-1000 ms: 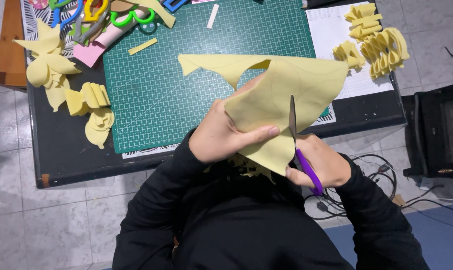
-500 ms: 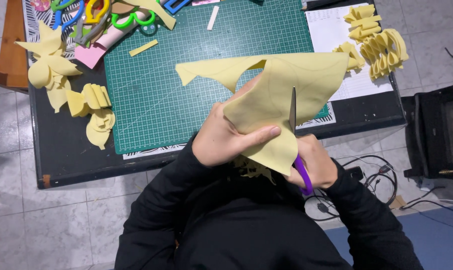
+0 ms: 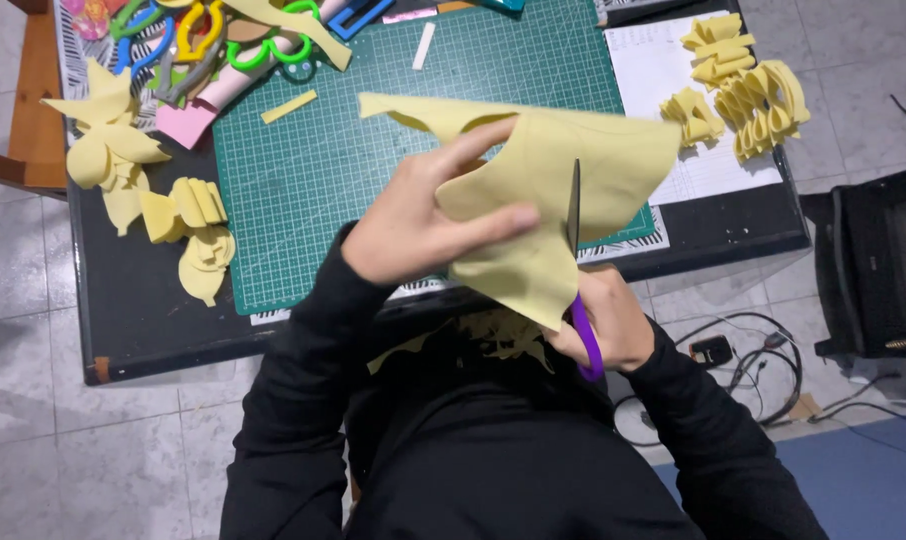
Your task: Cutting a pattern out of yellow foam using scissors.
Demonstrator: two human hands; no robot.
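A: Left hand (image 3: 413,225)?

B: Mine, gripping the yellow foam sheet (image 3: 553,190), thumb on top, fingers behind, holding it up above the near edge of the worktop (image 3: 133,320).

A: Right hand (image 3: 613,320)?

B: Closed around the purple handles of the scissors (image 3: 576,270), near side, under the sheet. Blade points far, lying against the sheet.

A: Around it?

B: Green cutting mat (image 3: 323,170) below. Yellow foam cutouts (image 3: 143,190) far left, folded yellow pieces (image 3: 748,90) far right on white paper (image 3: 673,110). Coloured scissors (image 3: 203,40) at the far edge.
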